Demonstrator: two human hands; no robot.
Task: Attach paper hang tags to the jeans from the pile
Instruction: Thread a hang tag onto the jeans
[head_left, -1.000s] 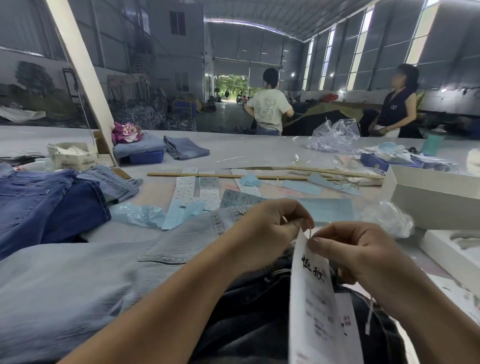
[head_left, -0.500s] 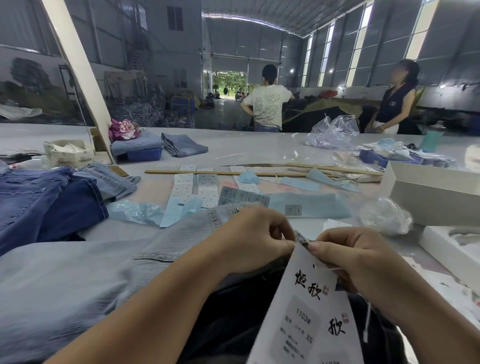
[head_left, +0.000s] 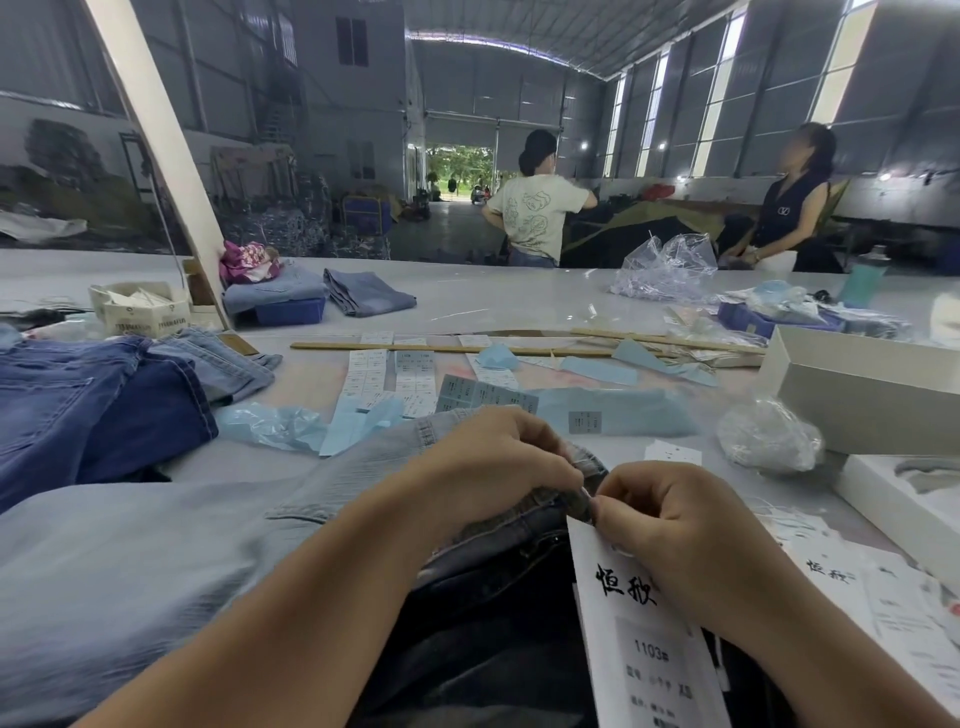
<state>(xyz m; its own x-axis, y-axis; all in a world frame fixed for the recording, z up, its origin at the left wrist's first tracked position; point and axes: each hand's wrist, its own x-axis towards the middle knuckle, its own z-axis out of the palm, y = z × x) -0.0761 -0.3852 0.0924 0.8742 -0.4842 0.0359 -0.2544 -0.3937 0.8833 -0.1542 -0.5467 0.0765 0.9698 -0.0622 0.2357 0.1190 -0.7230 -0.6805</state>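
Observation:
Dark jeans lie in front of me on top of light blue jeans. My left hand grips the dark waistband at its raised edge. My right hand pinches the top of a white paper hang tag with black characters, right against that waistband. The tag hangs down toward me over the dark denim. More white tags lie on the table at the right. A pile of blue jeans sits at the left.
Strips of size labels, blue plastic scraps and wooden sticks lie across the table's middle. White open boxes stand at the right beside a crumpled plastic bag. Two people stand beyond the table's far edge.
Both hands have dropped toward the dark waistband. The tag has swung from edge-on to facing me, and its top now meets the waistband.

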